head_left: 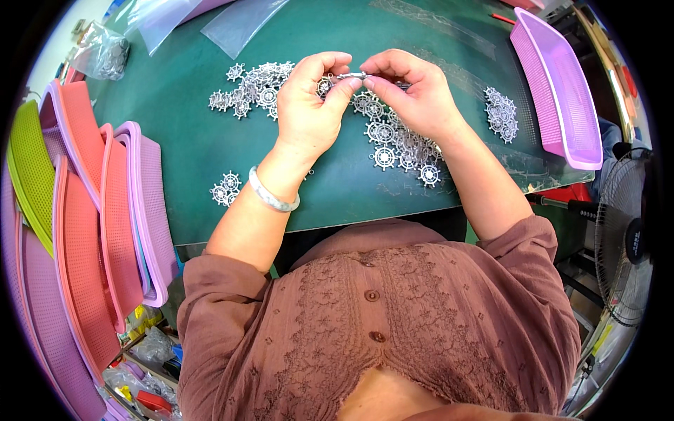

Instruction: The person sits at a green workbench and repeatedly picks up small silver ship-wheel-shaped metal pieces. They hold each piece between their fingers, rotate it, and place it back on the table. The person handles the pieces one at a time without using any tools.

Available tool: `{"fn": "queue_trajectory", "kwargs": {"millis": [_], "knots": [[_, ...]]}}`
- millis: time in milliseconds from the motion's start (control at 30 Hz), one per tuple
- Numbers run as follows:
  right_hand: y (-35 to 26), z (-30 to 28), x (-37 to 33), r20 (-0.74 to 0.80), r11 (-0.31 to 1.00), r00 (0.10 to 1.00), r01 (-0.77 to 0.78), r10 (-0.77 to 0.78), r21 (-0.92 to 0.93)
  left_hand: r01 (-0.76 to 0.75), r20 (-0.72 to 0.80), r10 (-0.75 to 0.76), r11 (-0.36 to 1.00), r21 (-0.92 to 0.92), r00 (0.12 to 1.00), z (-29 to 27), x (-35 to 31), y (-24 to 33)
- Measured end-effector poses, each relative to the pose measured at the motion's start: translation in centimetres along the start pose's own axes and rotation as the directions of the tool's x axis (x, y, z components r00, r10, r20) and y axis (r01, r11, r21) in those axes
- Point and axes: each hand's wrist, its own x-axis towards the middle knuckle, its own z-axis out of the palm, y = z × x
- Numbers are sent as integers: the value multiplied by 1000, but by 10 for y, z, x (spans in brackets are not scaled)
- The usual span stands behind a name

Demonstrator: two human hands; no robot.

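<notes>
Between my two hands a small silver ship's-wheel charm [352,75] is held edge-on over the green table. My left hand [309,105], with a pale bangle on its wrist, pinches one side between thumb and fingers. From the other side my right hand [414,91] pinches it too. Behind my left hand lies a heap of similar charms [267,96]. A larger heap of charms [383,132] spreads under and beside my right hand, partly hidden by it. Smaller clusters sit near the front left [226,188] and at the right [500,116].
A purple basket [554,84] stands at the table's right edge. Stacked pink, purple and green baskets [144,203] rise on the left. Clear plastic sheets [239,24] lie at the back, and a filled plastic bag [104,52] at the back left. A fan [621,235] is at the right.
</notes>
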Motion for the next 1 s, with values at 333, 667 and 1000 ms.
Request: {"fn": "queue_trajectory", "kwargs": {"millis": [333, 667, 1000], "knots": [[-1, -7, 5, 113, 820, 954, -298, 279, 489, 24, -13, -26, 986, -166, 1000, 1, -1, 12], [1, -6, 5, 195, 682, 926, -371, 323, 630, 33, -20, -36, 993, -115, 999, 2, -3, 13], [1, -5, 4, 219, 699, 903, -426, 370, 574, 37, -6, -38, 989, -146, 999, 2, -3, 12]]}}
